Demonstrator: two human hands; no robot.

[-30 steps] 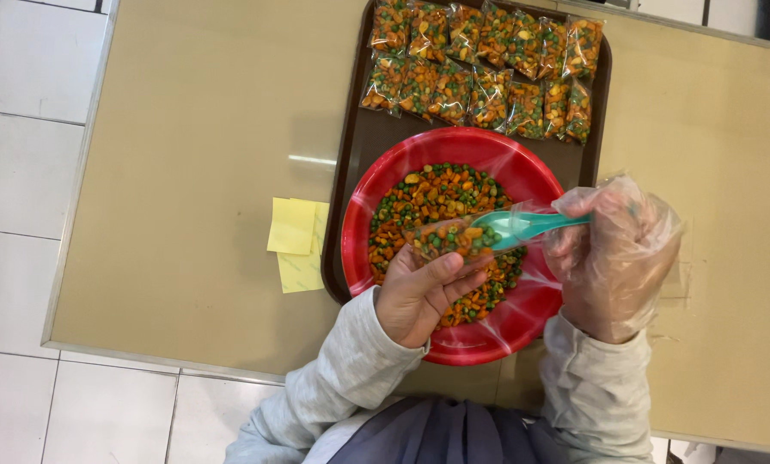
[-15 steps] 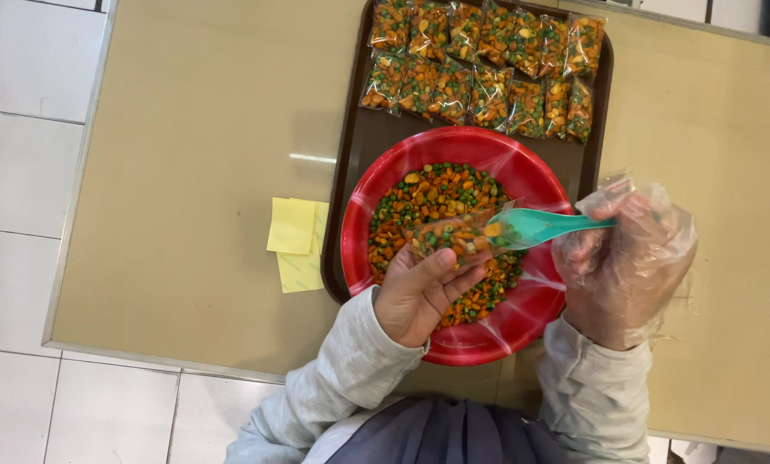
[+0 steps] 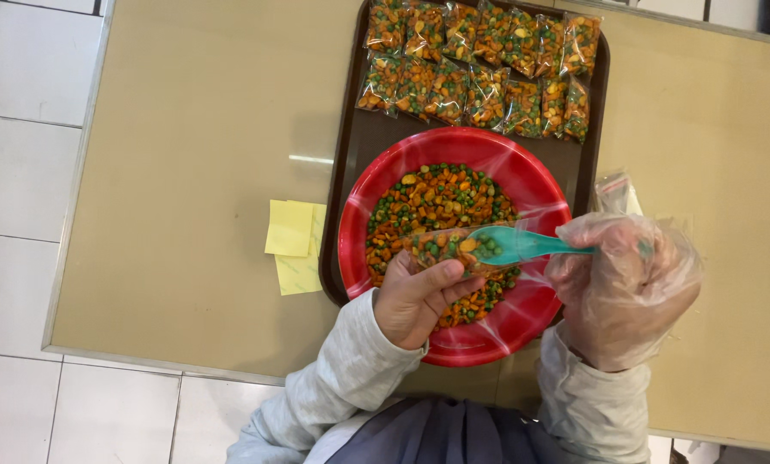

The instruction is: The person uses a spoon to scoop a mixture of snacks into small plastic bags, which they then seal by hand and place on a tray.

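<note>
Pinching a small clear bag (image 3: 441,247) over the red bowl (image 3: 531,185), left hand (image 3: 415,296) fingers pressed together; plastic-gloved right hand (image 3: 621,279) grips teal spoon (image 3: 514,245); filled packets (image 3: 479,64) line the brown tray (image 3: 351,155).

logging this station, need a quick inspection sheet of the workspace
surface: tan table with a brown tray on it
job's things: red bowl of mixed snack; teal spoon; small bag being filled; filled bags in rows at the tray's far end
clutter: yellow notes beside the tray
grips: left hand bare, holds the small bag; right hand in a plastic glove, holds the spoon
cables: nothing seen
surroundings: white floor tiles
</note>
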